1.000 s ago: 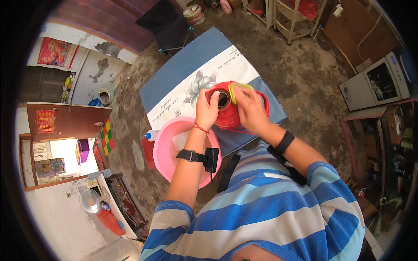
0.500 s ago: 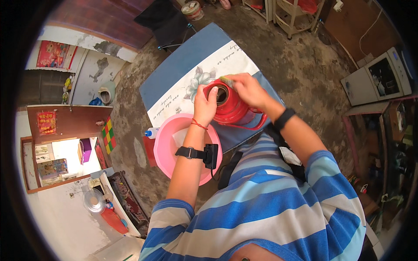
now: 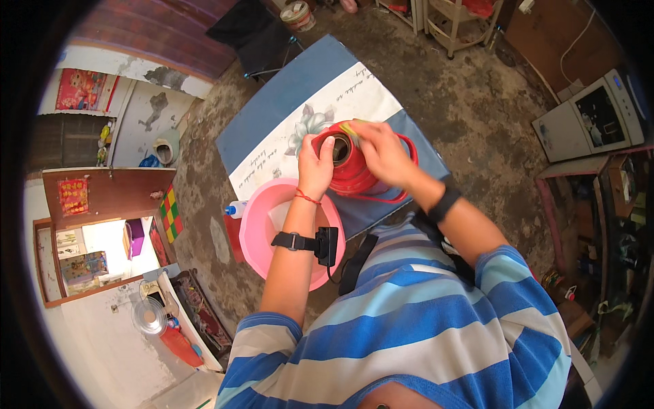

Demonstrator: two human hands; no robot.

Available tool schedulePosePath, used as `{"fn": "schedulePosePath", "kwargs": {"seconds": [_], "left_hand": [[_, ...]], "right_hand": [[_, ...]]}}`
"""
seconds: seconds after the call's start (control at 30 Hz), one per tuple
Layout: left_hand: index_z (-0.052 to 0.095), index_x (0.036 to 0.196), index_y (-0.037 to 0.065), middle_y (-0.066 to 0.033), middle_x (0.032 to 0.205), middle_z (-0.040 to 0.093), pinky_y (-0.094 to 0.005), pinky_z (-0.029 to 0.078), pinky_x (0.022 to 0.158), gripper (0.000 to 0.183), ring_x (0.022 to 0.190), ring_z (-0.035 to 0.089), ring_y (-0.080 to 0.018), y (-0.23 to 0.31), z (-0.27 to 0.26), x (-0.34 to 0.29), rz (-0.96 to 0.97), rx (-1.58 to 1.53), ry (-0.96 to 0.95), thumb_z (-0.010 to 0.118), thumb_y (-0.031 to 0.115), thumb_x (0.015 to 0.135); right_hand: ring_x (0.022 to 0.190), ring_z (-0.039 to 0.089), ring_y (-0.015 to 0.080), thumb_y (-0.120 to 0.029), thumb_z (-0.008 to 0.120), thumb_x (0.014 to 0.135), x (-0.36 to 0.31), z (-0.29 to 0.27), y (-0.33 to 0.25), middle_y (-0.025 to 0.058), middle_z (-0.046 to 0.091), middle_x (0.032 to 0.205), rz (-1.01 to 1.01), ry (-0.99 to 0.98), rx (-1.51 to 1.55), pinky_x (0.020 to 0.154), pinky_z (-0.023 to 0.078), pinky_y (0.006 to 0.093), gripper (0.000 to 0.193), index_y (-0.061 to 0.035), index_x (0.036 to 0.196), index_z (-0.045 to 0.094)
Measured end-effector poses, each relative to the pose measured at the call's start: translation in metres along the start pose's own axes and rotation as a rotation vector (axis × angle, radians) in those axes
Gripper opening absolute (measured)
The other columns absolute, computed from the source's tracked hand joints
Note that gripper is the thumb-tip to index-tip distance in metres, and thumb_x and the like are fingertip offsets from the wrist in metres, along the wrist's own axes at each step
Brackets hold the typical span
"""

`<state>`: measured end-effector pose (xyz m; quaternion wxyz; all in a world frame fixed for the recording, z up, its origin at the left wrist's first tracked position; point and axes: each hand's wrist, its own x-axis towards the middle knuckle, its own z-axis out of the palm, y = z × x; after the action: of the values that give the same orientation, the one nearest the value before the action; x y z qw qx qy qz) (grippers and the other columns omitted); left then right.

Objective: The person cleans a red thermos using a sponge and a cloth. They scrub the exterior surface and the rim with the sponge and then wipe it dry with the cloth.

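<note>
A red thermos flask (image 3: 354, 178) with an uncovered round mouth and a looped red handle stands at the table's near side. My left hand (image 3: 315, 169) is closed around the left side of its neck, the thumb by the rim. In my right hand (image 3: 387, 155) is a yellow-green scrubbing sponge (image 3: 349, 128), pressed against the flask's top beside the mouth. Most of the sponge is hidden under my fingers. Below my left forearm sits a pink basin (image 3: 253, 225) with something pale inside that I cannot make out.
The table (image 3: 272, 112) wears a blue and white flowered cover. A blue-capped bottle (image 3: 236, 208) stands beside the basin. Beyond the table is a black folding chair (image 3: 248, 37), with a bucket (image 3: 298, 15) behind it. A white cabinet (image 3: 599, 116) stands at the right.
My right hand has shifted slightly left and nearer with the sponge along the flask's top. The flask has turned a little, its handle showing more on the right. My left hand keeps its hold.
</note>
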<state>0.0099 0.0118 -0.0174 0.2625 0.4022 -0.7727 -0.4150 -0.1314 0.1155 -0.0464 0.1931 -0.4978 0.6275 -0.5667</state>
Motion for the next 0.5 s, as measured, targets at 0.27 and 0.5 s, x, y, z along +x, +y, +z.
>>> {"fn": "schedulePosePath", "kwargs": {"seconds": [0.27, 0.5], "left_hand": [[0.056, 0.101, -0.003, -0.0165, 0.093, 0.068, -0.0331, 0.051, 0.079, 0.024, 0.088, 0.066, -0.0217, -0.012, 0.006, -0.003, 0.070, -0.085, 0.039, 0.061, 0.019, 0.095], [0.056, 0.101, -0.003, -0.0165, 0.092, 0.068, -0.0336, 0.051, 0.079, 0.025, 0.086, 0.066, -0.0237, 0.006, 0.008, -0.001, 0.013, -0.060, 0.028, 0.061, 0.021, 0.095]], "right_hand": [[0.126, 0.047, 0.0329, -0.009, 0.050, 0.091, -0.025, -0.002, -0.015, 0.0170, 0.054, 0.136, 0.085, -0.105, -0.037, 0.104, 0.039, 0.0424, 0.039, -0.0075, 0.128, 0.058], [0.117, 0.052, 0.0319, -0.012, 0.050, 0.090, 0.012, -0.003, 0.010, 0.0147, 0.061, 0.124, 0.065, -0.051, -0.113, 0.100, 0.040, 0.0448, 0.037, -0.0072, 0.125, 0.060]]}}
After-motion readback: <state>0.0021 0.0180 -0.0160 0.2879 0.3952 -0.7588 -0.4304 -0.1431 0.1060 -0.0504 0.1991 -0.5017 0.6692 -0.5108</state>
